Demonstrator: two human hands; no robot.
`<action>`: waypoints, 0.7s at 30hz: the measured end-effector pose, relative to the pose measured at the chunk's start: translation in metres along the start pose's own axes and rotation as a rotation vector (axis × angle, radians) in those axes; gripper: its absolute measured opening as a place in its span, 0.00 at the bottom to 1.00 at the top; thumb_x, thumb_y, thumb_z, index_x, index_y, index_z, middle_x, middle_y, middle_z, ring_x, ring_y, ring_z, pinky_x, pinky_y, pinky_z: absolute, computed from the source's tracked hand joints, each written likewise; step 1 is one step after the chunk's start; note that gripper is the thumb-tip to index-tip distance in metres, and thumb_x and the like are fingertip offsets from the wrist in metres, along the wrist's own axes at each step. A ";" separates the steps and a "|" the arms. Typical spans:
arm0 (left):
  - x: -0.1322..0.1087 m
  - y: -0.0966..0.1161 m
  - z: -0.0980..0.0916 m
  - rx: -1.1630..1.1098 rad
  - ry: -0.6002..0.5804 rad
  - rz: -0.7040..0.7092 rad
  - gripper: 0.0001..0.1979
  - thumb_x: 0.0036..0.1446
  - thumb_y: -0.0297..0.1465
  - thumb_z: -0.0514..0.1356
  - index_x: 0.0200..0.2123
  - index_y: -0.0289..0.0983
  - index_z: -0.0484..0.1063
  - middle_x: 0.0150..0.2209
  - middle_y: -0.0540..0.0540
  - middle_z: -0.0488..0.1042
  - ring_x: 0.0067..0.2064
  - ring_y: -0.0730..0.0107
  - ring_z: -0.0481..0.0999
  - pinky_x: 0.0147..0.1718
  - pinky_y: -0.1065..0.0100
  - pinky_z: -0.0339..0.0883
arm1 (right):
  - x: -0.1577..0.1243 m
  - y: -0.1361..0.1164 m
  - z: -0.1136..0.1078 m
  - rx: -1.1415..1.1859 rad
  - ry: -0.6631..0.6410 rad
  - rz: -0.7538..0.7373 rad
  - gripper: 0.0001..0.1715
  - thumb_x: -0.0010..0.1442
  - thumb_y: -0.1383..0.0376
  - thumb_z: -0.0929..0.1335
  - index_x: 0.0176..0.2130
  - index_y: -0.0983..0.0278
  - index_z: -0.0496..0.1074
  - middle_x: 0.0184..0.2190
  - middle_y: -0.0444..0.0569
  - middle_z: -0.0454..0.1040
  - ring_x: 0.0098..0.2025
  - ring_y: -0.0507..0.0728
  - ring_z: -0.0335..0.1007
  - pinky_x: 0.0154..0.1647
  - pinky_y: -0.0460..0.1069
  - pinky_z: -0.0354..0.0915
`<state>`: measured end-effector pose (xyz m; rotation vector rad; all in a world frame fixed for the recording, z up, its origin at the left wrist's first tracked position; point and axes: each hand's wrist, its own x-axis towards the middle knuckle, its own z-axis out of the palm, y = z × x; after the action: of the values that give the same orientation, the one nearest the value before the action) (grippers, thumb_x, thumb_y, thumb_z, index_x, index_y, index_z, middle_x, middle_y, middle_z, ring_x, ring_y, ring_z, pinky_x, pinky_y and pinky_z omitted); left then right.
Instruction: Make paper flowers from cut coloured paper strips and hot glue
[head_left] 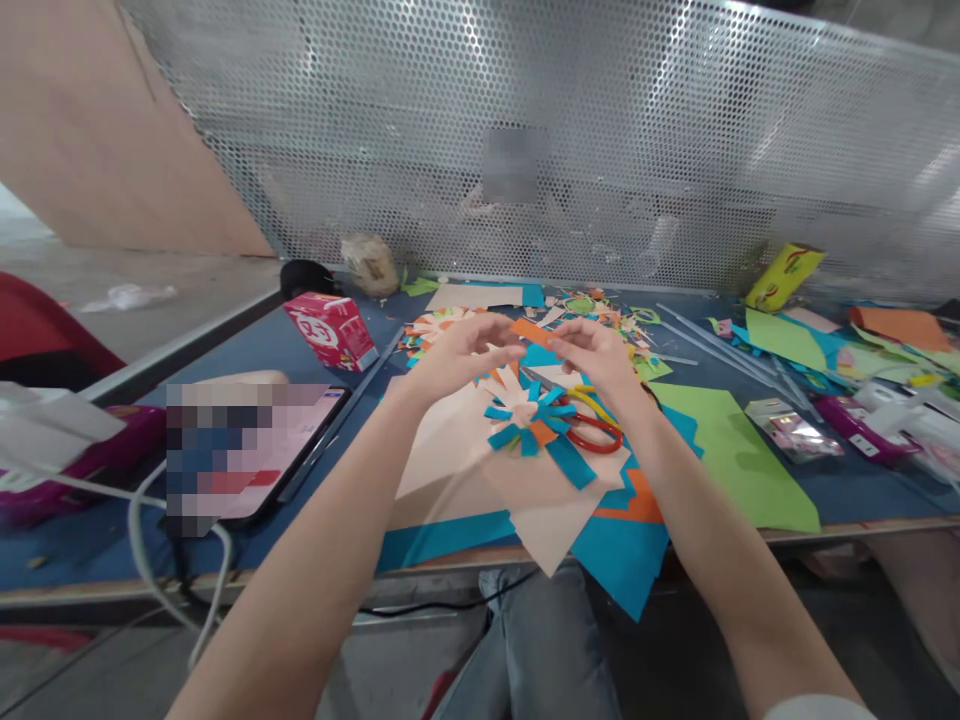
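Note:
A small orange paper strip (pixel 531 332) is pinched between the thumb and fingers of my right hand (pixel 592 352). My left hand (pixel 474 347) is at the strip's other end, its thumb and fingers apart; the fingertips are close to the paper, and I cannot tell whether they touch it. Below both hands lies a paper flower (pixel 525 412) with blue, orange and pale petals. Red-handled scissors (pixel 596 435) rest beside it, next to a yellow handle (pixel 592 403). Pale paper sheets (pixel 442 470) and blue sheets (pixel 626 565) are stacked underneath.
Paper scraps (pixel 592 305) cover the back of the table. A red box (pixel 330 330) and a tablet-like device (pixel 300 440) are on the left. Green paper (pixel 750 450) and a small clear packet (pixel 793 430) lie to the right. A perforated metal panel (pixel 600 130) stands behind.

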<state>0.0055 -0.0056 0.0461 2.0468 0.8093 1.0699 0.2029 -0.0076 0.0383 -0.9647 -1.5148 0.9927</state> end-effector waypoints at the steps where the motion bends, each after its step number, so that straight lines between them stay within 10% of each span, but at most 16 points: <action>1: 0.001 -0.001 0.003 0.008 0.041 -0.013 0.20 0.49 0.45 0.60 0.39 0.36 0.73 0.38 0.43 0.76 0.38 0.66 0.74 0.35 0.68 0.67 | -0.002 -0.001 0.004 0.009 -0.023 0.000 0.20 0.41 0.52 0.72 0.28 0.63 0.67 0.24 0.42 0.70 0.21 0.47 0.61 0.20 0.44 0.60; 7: 0.006 -0.005 0.016 0.008 0.254 -0.038 0.15 0.49 0.41 0.61 0.31 0.34 0.75 0.32 0.44 0.77 0.34 0.66 0.75 0.32 0.69 0.67 | -0.002 -0.005 -0.003 -0.268 -0.054 -0.106 0.22 0.48 0.47 0.68 0.30 0.63 0.68 0.26 0.46 0.73 0.27 0.52 0.68 0.28 0.48 0.66; 9: 0.007 -0.006 0.015 -0.047 0.354 -0.064 0.16 0.51 0.41 0.59 0.33 0.34 0.74 0.32 0.43 0.78 0.36 0.64 0.76 0.31 0.68 0.69 | 0.002 -0.001 -0.021 -0.576 0.124 -0.183 0.21 0.52 0.48 0.66 0.31 0.63 0.69 0.31 0.51 0.75 0.34 0.56 0.71 0.38 0.52 0.67; 13: 0.009 -0.011 0.014 -0.191 0.405 -0.158 0.18 0.50 0.42 0.59 0.37 0.33 0.70 0.36 0.40 0.78 0.39 0.60 0.78 0.32 0.66 0.72 | 0.007 0.019 -0.065 -1.171 0.481 0.227 0.26 0.48 0.48 0.69 0.36 0.69 0.71 0.37 0.67 0.73 0.41 0.66 0.71 0.39 0.58 0.66; 16: 0.009 -0.016 0.015 -0.198 0.400 -0.191 0.17 0.49 0.40 0.60 0.36 0.32 0.71 0.38 0.40 0.77 0.38 0.60 0.79 0.30 0.66 0.73 | 0.007 0.036 -0.085 -1.260 0.250 0.536 0.30 0.43 0.47 0.70 0.38 0.66 0.73 0.37 0.64 0.75 0.39 0.67 0.73 0.37 0.59 0.66; 21: 0.008 -0.022 0.015 -0.127 0.420 -0.205 0.15 0.49 0.39 0.59 0.34 0.31 0.74 0.37 0.40 0.77 0.37 0.61 0.79 0.30 0.67 0.74 | 0.008 0.048 -0.090 -1.185 0.131 0.400 0.22 0.45 0.54 0.69 0.39 0.61 0.74 0.35 0.57 0.76 0.36 0.65 0.74 0.32 0.55 0.67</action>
<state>0.0176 0.0095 0.0257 1.6141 1.1017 1.4134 0.2945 0.0250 0.0071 -2.1625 -1.8107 0.1623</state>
